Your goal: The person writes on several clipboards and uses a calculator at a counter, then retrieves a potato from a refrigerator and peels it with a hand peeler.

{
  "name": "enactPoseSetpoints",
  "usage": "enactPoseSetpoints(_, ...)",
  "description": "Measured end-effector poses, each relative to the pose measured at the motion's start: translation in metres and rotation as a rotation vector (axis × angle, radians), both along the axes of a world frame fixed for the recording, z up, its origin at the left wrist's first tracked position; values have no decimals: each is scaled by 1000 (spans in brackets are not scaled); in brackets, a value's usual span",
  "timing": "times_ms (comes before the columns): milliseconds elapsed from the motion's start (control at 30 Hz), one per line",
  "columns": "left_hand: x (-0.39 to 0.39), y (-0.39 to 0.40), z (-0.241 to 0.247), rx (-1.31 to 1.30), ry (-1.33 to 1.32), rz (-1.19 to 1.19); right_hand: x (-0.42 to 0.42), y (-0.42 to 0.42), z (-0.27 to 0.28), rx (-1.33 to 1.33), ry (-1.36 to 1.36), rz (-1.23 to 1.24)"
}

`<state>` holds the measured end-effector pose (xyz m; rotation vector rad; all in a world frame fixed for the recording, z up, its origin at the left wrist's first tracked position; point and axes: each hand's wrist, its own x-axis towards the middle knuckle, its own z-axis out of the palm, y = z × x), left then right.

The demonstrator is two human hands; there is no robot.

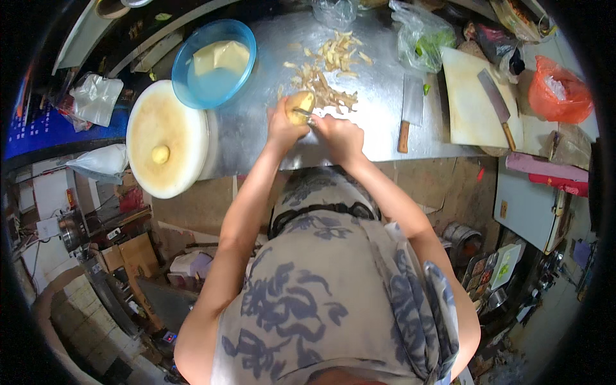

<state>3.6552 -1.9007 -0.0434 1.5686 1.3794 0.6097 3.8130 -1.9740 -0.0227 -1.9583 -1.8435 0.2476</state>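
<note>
My left hand [284, 126] grips a partly peeled potato [299, 105] above the near part of a stainless steel table [269, 67]. In my right hand [341, 137] is a peeler [305, 114], its metal head against the potato's face. Just beyond both hands lie brown and yellow potato peelings [327, 91], with more peelings [339, 50] farther back. To the left, a peeled potato [160, 154] rests on a round white cutting board [166, 110]. A blue plastic basin [214, 91] with cloudy water and a pale block or bag stands partly over that board's edge.
At right lie a cleaver [411, 103] with a wooden handle, a small green pepper piece [426, 89] and a white rectangular cutting board [464, 106] bearing another knife [494, 96]. Behind is a clear bag of greens [423, 43]; a red plastic bag [560, 91] sits far right.
</note>
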Motion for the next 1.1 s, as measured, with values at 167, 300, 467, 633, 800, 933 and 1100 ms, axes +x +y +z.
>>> enactPoseSetpoints(167, 1, -12, 23, 258, 277, -91, 43, 36, 5, -380, 219, -318)
enactPoseSetpoints(300, 13, 2, 28, 429, 340, -77, -5, 2, 11, 145, 72, -72)
enactPoseSetpoints(467, 11, -7, 40, 609, 365, -148, 33, 44, -7, -283, 460, -404)
enactPoseSetpoints(633, 23, -1, 54, 498, 81, -262, 2, 45, 0, -256, 1860, -425)
enactPoseSetpoints(800, 1, 5, 52, -427, -677, -158, 5, 47, 2, -345, 1813, -142)
enactPoseSetpoints(933, -7, 3, 61, -674, -732, -11, 21, 44, 15, 271, 365, -152)
enactPoseSetpoints(1100, -14, 9, 65, -665, -729, -63, 15, 26, 34, 18, 130, -6)
